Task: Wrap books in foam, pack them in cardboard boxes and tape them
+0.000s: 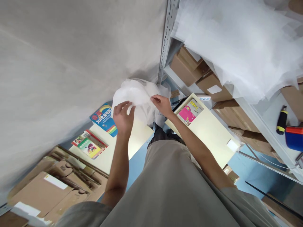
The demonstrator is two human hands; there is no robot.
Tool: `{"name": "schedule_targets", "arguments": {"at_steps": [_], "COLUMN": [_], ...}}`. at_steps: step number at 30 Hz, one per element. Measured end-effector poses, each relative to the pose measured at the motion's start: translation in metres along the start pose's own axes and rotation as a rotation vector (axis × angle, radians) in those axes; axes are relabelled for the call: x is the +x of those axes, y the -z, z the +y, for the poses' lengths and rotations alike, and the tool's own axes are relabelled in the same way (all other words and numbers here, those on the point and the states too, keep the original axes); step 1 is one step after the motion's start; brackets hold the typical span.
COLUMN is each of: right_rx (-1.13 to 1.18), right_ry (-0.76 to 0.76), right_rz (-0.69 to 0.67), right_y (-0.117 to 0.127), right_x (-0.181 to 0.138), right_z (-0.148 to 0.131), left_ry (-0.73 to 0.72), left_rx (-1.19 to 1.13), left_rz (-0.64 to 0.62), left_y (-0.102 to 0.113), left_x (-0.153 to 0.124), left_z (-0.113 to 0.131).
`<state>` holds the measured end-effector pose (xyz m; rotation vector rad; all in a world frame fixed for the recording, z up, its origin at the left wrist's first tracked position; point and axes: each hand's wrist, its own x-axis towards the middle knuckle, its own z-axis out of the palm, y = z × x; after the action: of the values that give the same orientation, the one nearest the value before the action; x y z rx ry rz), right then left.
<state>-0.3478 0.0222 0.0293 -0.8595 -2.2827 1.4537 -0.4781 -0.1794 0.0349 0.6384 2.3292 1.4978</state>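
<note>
Thin white sheets of packing foam (134, 90) lie in a loose, crumpled heap in front of me, against the grey wall. My left hand (123, 118) is over the near left side of the heap, its fingers curved and a gap showing between thumb and forefinger; whether the fingertips touch the foam is hard to see. With thumb and forefinger together, my right hand (162, 104) pinches the foam at the heap's right side. A blue book (105, 119) lies just left of my left hand, and a pink-covered book (190, 111) lies right of my right hand.
Several books (90, 146) rest on the cream tabletop at left, near flattened cardboard boxes (40, 192). Another cream board (210, 138) is at right. Shelving with a perforated metal post (165, 41) holds cardboard boxes (187, 67), more white foam sheets (236, 41) and a black-and-yellow cutter (282, 119).
</note>
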Motion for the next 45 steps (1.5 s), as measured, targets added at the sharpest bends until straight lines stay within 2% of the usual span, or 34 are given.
{"name": "schedule_targets", "arguments": {"at_steps": [6, 15, 23, 26, 29, 31, 35, 38, 41, 43, 45], "right_rx": [-0.021, -0.020, -0.017, -0.027, -0.042, -0.062, -0.174, -0.274, -0.392, -0.473, -0.534], "right_ry": [-0.029, -0.025, -0.024, -0.030, -0.037, -0.024, 0.062, 0.229, 0.388, 0.418, 0.387], "right_rz": [0.024, 0.044, 0.045, 0.038, -0.001, -0.073, -0.166, -0.151, -0.220, -0.298, -0.356], "right_y": [0.003, 0.003, 0.005, 0.003, 0.000, -0.001, 0.000, -0.003, -0.013, -0.020, -0.026], "right_x": [-0.003, -0.004, -0.002, -0.001, 0.001, 0.005, 0.022, 0.042, 0.058, 0.065, 0.066], "right_z": [0.006, 0.005, 0.000, -0.001, 0.000, 0.001, -0.005, -0.024, -0.051, -0.069, -0.081], "left_ry": [-0.074, -0.210, -0.336, -0.311, -0.246, -0.201, -0.191, -0.233, -0.263, -0.263, -0.248], "left_rx": [0.018, 0.068, 0.346, 0.345, 0.346, 0.347, 0.311, 0.305, 0.328, 0.331, 0.318], "left_rz": [-0.092, -0.199, -0.306, -0.272, -0.143, -0.061, -0.038, -0.067, -0.092, -0.085, -0.036], "left_y": [0.010, 0.000, -0.003, -0.006, -0.005, -0.001, 0.013, 0.019, 0.018, 0.014, 0.010], "left_x": [0.017, 0.035, 0.035, 0.037, 0.043, 0.051, 0.067, 0.072, 0.070, 0.066, 0.061], "left_z": [-0.006, -0.018, -0.027, -0.031, -0.034, -0.034, -0.029, -0.020, -0.007, 0.001, 0.006]}}
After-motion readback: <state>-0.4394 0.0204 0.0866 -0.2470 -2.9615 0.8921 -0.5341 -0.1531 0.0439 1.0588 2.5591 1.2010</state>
